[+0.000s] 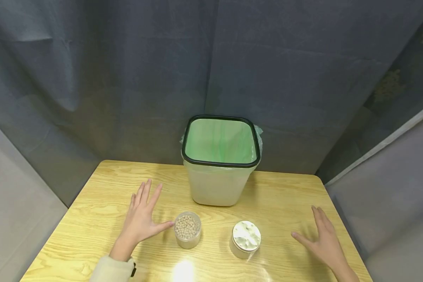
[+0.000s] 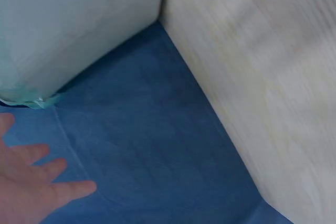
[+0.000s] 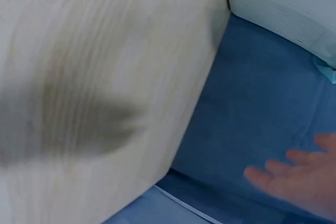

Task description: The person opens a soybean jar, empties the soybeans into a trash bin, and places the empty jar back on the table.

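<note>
Here the left hand (image 1: 139, 221) lies flat over the wooden surface (image 1: 91, 211), its fingers (image 1: 146, 192) straight and spread, holding nothing. Its thumb points toward a clear jar of small beige beads (image 1: 187, 230) and ends just beside the jar's rim; whether it touches the jar cannot be told. The jar stands upright and has no lid on it. The right hand (image 1: 324, 241) lies near the right edge of the surface, its fingers also straight and relaxed, gripping nothing. It is well apart from the second jar (image 1: 246, 239), a clear one filled with something white, which stands upright between the two hands, near the bead jar but not touching it.

Behind both jars, at the far edge of the surface, stands a pale waste bin (image 1: 218, 184) with a black rim and a green bag liner. Nothing stands between either hand and the jars. Grey-blue cloth (image 1: 127, 78) hangs behind and to the sides.

The wrist views are blurred; the left one shows fingertips (image 2: 31, 187) over blue cloth beside the bin wall (image 2: 73, 19), the right one fingertips (image 3: 299, 177) past the edge of the surface.

Count: two hands, two jars, one bin.
</note>
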